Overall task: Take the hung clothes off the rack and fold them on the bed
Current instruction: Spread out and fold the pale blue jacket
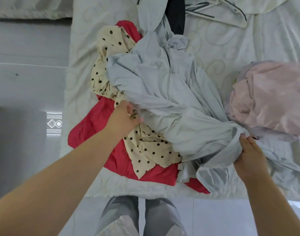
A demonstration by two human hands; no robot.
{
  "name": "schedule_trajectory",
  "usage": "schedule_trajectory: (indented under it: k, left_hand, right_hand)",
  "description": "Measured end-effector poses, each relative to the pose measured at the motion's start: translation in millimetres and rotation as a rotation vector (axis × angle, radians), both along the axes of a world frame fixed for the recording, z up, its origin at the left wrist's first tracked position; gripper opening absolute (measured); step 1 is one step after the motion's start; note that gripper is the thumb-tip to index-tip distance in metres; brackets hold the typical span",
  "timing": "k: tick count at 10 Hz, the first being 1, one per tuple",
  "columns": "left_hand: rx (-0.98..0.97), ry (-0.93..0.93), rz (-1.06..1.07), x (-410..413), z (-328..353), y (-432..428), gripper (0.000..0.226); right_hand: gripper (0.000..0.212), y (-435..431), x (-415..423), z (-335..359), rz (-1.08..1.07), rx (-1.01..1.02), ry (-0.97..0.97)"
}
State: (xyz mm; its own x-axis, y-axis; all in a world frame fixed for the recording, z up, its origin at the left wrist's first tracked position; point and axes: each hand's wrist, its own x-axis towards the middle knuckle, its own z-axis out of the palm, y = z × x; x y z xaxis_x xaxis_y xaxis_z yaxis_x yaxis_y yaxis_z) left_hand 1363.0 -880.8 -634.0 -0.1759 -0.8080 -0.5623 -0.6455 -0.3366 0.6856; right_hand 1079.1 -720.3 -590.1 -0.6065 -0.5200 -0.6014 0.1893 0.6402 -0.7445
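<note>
Grey trousers (162,217) stood nearest, at the foot of the bed (214,48), with two bare forearms reaching over its white, swirl-quilted cover. Largest on it was a pale blue zip-front jacket (162,86) of thin, soft cloth, spread crumpled across the middle, one part twisted into a knot near the top. The left hand (127,116) gripped its left edge with curled fingers, slightly blurred; the right hand (249,155) pinched a bunched fold of its lower hem between thumb and fingers. Under the jacket lay a flat red garment (94,126), and on that a cream fabric with black polka dots (149,150), gathered and wrinkled. To the right sat a rounded heap of pink cloth (268,92), touching the jacket. A dark garment (175,14) showed at the top, beside a white hanger (237,23) with dark edging.
</note>
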Motion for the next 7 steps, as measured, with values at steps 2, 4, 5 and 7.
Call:
schedule_trajectory:
  k: [2, 4, 5, 7]
  left_hand:
    - [-0.061, -0.018, 0.298, -38, -35, 18, 0.042]
    - [-0.251, 0.038, 0.528, -39, -26, -20, 0.031]
    - [-0.194, 0.028, 0.474, -38, -11, -33, 0.023]
    - [-0.034, 0.211, 0.465, -37, 22, -52, 0.022]
  right_hand:
    - [0.024, 12, -2, 4, -0.058, 0.039, -0.236]
    - [0.027, 9, -14, 15, 0.154, 0.031, -0.328]
    - [0.042, 7, -14, 23, 0.235, 0.009, -0.351]
    - [0.071, 15, 0, 25, 0.538, 0.139, -0.35]
